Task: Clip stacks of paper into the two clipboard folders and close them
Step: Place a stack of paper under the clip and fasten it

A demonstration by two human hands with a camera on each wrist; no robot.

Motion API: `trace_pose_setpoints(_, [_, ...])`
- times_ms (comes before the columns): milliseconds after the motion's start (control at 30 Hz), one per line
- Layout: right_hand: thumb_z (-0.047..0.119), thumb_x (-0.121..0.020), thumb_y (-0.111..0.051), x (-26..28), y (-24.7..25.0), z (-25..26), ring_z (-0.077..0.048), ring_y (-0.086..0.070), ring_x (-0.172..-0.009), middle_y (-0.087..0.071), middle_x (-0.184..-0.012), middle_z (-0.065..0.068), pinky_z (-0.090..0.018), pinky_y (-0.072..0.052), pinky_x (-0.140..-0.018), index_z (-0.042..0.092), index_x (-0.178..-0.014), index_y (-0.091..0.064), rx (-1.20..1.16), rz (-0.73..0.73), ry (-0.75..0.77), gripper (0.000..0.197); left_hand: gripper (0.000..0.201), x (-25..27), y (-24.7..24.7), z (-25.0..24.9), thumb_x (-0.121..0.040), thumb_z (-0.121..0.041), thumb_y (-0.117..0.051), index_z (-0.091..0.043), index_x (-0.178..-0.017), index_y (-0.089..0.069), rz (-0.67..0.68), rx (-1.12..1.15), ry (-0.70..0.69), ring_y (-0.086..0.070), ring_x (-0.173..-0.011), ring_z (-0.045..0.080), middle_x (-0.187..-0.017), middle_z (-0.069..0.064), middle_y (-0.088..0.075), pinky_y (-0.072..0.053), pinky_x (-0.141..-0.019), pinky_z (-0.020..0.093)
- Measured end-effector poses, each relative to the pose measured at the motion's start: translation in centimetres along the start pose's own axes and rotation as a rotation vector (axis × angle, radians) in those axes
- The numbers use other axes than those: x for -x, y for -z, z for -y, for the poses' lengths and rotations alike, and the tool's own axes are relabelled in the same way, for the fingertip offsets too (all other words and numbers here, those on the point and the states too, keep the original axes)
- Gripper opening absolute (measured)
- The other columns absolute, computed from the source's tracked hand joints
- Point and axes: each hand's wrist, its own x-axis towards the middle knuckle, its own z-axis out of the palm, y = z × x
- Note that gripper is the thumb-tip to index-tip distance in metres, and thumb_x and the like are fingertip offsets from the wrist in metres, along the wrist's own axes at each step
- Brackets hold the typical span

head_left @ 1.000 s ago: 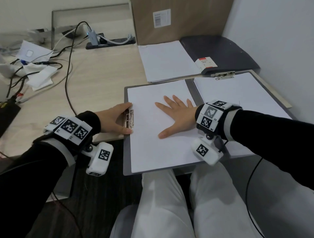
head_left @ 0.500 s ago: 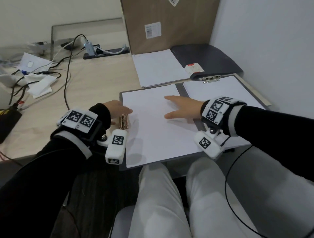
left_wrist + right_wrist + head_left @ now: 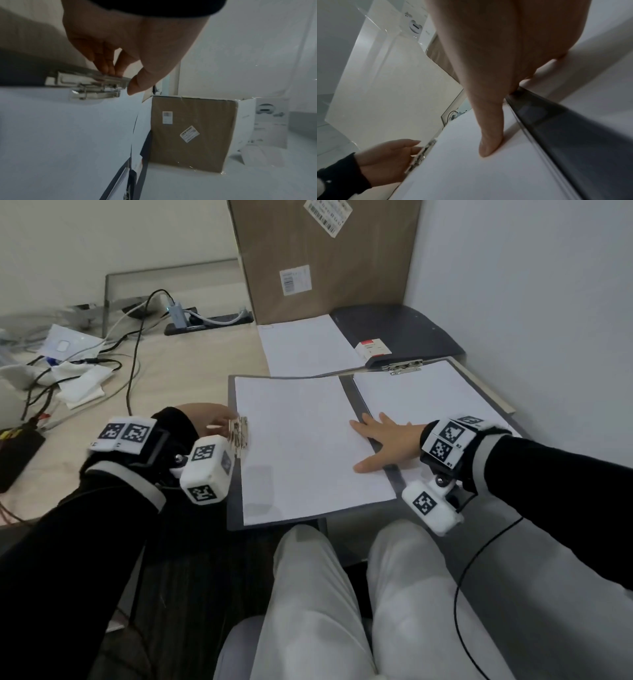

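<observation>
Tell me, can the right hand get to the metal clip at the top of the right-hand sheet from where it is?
Probably yes. The right hand lies flat across the folder's spine, holding nothing, and only bare paper lies between it and the metal clip. The left hand is busy at the other clip.

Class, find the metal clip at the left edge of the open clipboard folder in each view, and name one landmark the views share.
Head: metal clip, left of centre, at the left hand.
Left wrist: upper left, under the fingers.
Right wrist: lower left, on edge.
Shared landmark: cardboard box.
</observation>
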Motion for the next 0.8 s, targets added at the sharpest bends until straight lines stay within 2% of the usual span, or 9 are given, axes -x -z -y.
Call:
trace_pose_setpoints(100, [0.067, -0.081, -0.051, 0.1, 0.2, 0.0, -0.02, 0.023, -0.146, 0.02, -0.159, 0.007, -0.049, 0.005, -0.118, 0.035, -0.15, 0.014, -0.057, 0.008, 0.015, 0.101, 0.01, 2.2, 0.2, -0.5, -0.092, -0.021, -0.053, -0.014, -0.088, -0.06, 0.095, 0.099, -0.055, -0.06, -0.044, 0.013, -0.058, 0.002, -0.062, -0.05, -0.051, 0.021])
trace_pose_setpoints(167, [0.068, -0.082, -0.048, 0.1, 0.1, 0.1, -0.02, 0.022, -0.146, 0.018, -0.159, 0.007, -0.047, 0.005, -0.12, 0.036, -0.15, 0.013, -0.091, 0.007, 0.015, 0.097, 0.028, 3.4, -0.1, -0.6, -0.093, -0.017, -0.051, -0.029, -0.117, -0.055, 0.245, 0.099, -0.17, -0.069, -0.061, 0.018, -0.08, 0.002, -0.07, -0.058, -0.059, 0.029])
trace_pose_setpoints(233, [0.068, -0.084, -0.045, 0.2, 0.1, 0.2, -0.02, 0.018, -0.147, 0.014, -0.16, 0.007, -0.044, 0.004, -0.12, 0.036, -0.15, 0.011, -0.131, -0.002, 0.02, 0.092, 0.05, 4.5, -0.8, -1.1, -0.094, -0.006, -0.046, -0.04, -0.129, -0.043, 0.364, 0.116, -0.277, -0.072, -0.076, 0.02, -0.102, 0.0, -0.071, -0.061, -0.068, 0.036])
trace_pose_setpoints(300, [0.061, -0.088, -0.046, 0.9, 0.3, 0.3, -0.018, 0.006, -0.149, 0.005, -0.161, 0.005, -0.036, -0.002, -0.119, 0.031, -0.153, 0.001, -0.246, -0.067, 0.066, 0.085, 0.055, 5.5, -1.5, -2.1, -0.094, -0.001, -0.041, -0.035, -0.138, -0.037, 0.404, 0.137, -0.366, -0.073, -0.08, 0.017, -0.114, 0.002, -0.065, -0.061, -0.067, 0.035])
trace_pose_setpoints(433, [0.058, -0.088, -0.046, 4.7, 1.6, 0.5, -0.008, -0.024, -0.144, -0.025, -0.155, 0.015, -0.028, -0.018, -0.114, 0.029, -0.15, -0.025, -0.614, -0.328, 0.197, 0.072, 0.036, 7.1, -3.1, -4.7, -0.099, -0.029, -0.039, -0.015, -0.129, -0.052, 0.411, 0.19, -0.44, -0.065, -0.098, 0.021, -0.127, 0.011, -0.06, -0.06, -0.074, 0.035])
trace_pose_setpoints(533, [0.063, -0.08, -0.041, 8.6, 2.8, 1.3, 0.0, -0.035, -0.134, -0.032, -0.15, 0.021, -0.031, -0.028, -0.11, 0.036, -0.148, -0.026, -0.816, -0.34, 0.358, 0.074, 0.033, 8.6, -5.5, -6.7, -0.098, -0.04, -0.037, -0.019, -0.107, -0.061, 0.428, 0.29, -0.494, -0.066, -0.088, 0.023, -0.106, 0.006, -0.063, -0.059, -0.077, 0.035])
trace_pose_setpoints(633, [0.07, -0.071, -0.036, 11.1, 4.6, 1.2, -0.007, -0.045, -0.129, -0.04, -0.146, 0.015, -0.036, -0.038, -0.107, 0.036, -0.147, -0.029, -0.932, -0.366, 0.418, 0.084, 0.03, 10.1, -8.7, -8.6, -0.099, -0.035, -0.038, -0.019, -0.119, -0.053, 0.513, 0.348, -0.529, -0.061, -0.096, 0.03, -0.117, 0.006, -0.055, -0.057, -0.082, 0.037])
trace_pose_setpoints(733, [0.076, -0.081, -0.018, 13.3, 6.3, -0.2, -0.016, -0.058, -0.121, -0.046, -0.146, 0.007, -0.042, -0.045, -0.103, 0.03, -0.146, -0.034, -1.169, -0.442, 0.411, 0.081, 0.045, 10.6, -12.4, -9.5, -0.098, -0.027, -0.042, -0.027, -0.143, -0.038, 0.547, 0.222, -0.576, -0.05, -0.124, 0.024, -0.143, -0.005, -0.043, -0.049, -0.096, 0.038])
trace_pose_setpoints(800, [0.072, -0.087, -0.01, 15.5, 7.0, -2.0, -0.022, -0.066, -0.11, -0.058, -0.135, 0.001, -0.04, -0.052, -0.093, 0.024, -0.142, -0.04, -1.324, -0.463, 0.396, 0.079, 0.05, 11.3, -15.2, -9.6, -0.099, -0.023, -0.04, -0.035, -0.146, -0.029, 0.56, 0.13, -0.591, -0.038, -0.135, 0.018, -0.145, -0.01, -0.04, -0.035, -0.107, 0.042])
